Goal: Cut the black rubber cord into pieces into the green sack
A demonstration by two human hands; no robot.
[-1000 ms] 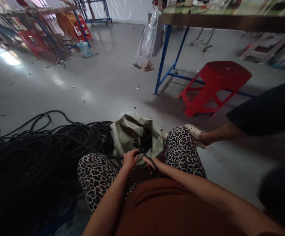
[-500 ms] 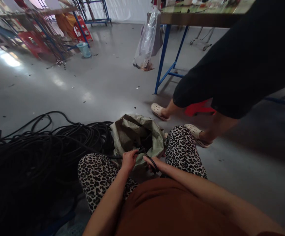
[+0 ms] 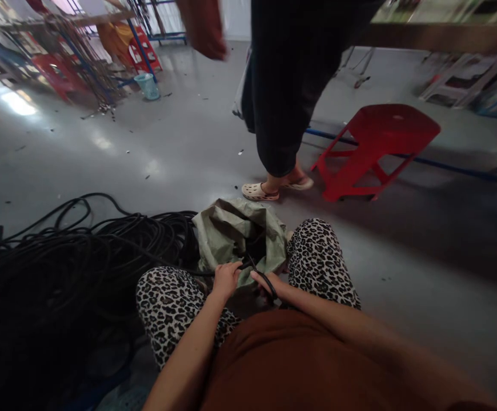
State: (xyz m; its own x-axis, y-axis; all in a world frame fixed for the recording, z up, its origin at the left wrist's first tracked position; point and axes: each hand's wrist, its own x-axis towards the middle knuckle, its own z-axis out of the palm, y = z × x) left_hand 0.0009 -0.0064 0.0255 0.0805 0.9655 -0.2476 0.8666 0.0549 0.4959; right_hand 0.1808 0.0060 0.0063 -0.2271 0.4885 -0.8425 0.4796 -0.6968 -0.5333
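My left hand (image 3: 226, 279) is closed round a black hose (image 3: 192, 272) that comes from a large tangle of black hose (image 3: 103, 245) on the floor at the left. Beside it, my right hand (image 3: 268, 285) grips black-handled scissors (image 3: 269, 283). The scissor blades point forward near the end of the hose, over the mouth of a greenish woven sack (image 3: 214, 228). The sack stands open between my knees, with dark contents that I cannot make out.
A person in dark trousers (image 3: 278, 85) and pale clogs stands just beyond the sack. To the right is a red stool (image 3: 377, 142), in front of a worktable (image 3: 428, 37). A light blue bin (image 3: 147, 87) stands farther back at the left.
The other person has moved left, baring the red stool and hiding much of the hanging plastic bag and the blue table leg. My hands and the hose look almost unchanged.
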